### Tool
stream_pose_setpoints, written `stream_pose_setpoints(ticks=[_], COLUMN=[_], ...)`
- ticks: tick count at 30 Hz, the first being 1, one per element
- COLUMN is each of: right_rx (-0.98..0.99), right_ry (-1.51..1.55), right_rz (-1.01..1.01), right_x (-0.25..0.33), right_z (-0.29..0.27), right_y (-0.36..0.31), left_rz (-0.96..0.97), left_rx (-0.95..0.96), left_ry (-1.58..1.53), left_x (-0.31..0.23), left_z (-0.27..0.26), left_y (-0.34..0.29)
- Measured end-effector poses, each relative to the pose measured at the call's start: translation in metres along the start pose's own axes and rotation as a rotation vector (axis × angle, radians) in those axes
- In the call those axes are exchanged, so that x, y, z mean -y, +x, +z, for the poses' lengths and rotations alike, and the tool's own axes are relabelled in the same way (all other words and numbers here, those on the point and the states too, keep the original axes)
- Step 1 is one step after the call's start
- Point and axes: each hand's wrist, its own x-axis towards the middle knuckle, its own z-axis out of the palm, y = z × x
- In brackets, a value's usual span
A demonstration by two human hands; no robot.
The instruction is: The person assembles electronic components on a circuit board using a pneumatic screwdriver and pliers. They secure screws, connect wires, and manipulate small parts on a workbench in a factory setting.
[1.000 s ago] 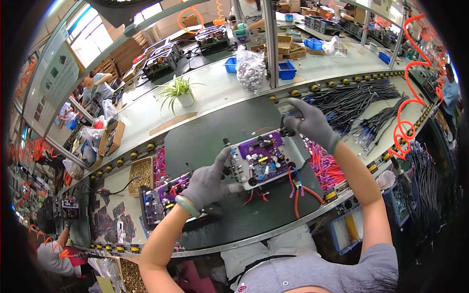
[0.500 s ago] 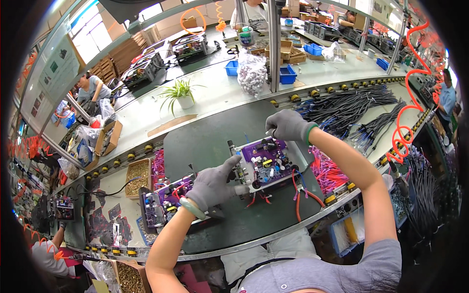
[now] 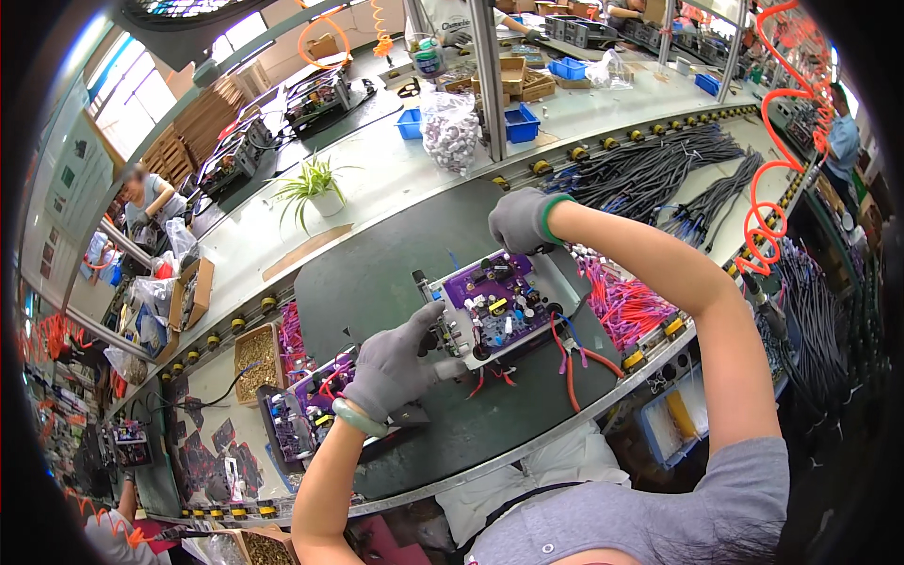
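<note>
A purple circuit board (image 3: 501,299) dotted with components sits in a silver metal chassis (image 3: 557,282) on the dark green mat. My left hand (image 3: 394,367), in a grey glove, grips the chassis at its left end, thumb and forefinger spread along the knobbed panel. Over the far edge of the board is my right hand (image 3: 524,220), also gloved, its fingers curled downward and closed. What they pinch is hidden. A second purple-board unit (image 3: 315,400) lies left of my left wrist. Red and blue wires (image 3: 574,363) trail off the chassis's right side.
Pink-red leads (image 3: 629,311) and black cables (image 3: 650,179) are heaped to the right. A box of small brass-coloured parts (image 3: 256,363) stands left. Beyond the roller rail (image 3: 541,168) are a potted plant (image 3: 320,193) and a bag (image 3: 450,132). Co-workers sit farther off.
The view has shifted, so the bench appears lower-left. My right hand has turned its fingers down to the board's far edge; a small pale piece visible at its fingertips earlier is now hidden.
</note>
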Motion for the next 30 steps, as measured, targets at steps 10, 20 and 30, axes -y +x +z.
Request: stream_pose_setpoints(ticks=[10,20,30], right_rx=[0.054,0.195,-0.999], right_ry=[-0.101,-0.006,0.134], right_rz=[-0.098,-0.149,-0.322], right_x=[0.000,-0.005,-0.001], right_z=[0.000,-0.003,0.098], right_y=[0.006,0.039,-0.136], left_rz=[0.041,0.063,0.071], left_rx=[-0.020,-0.037,-0.348], left_ry=[-0.040,-0.042,-0.260], left_x=[0.005,0.005,0.012], left_z=[0.003,0.006,0.009], left_y=[0.003,0.002,0.000])
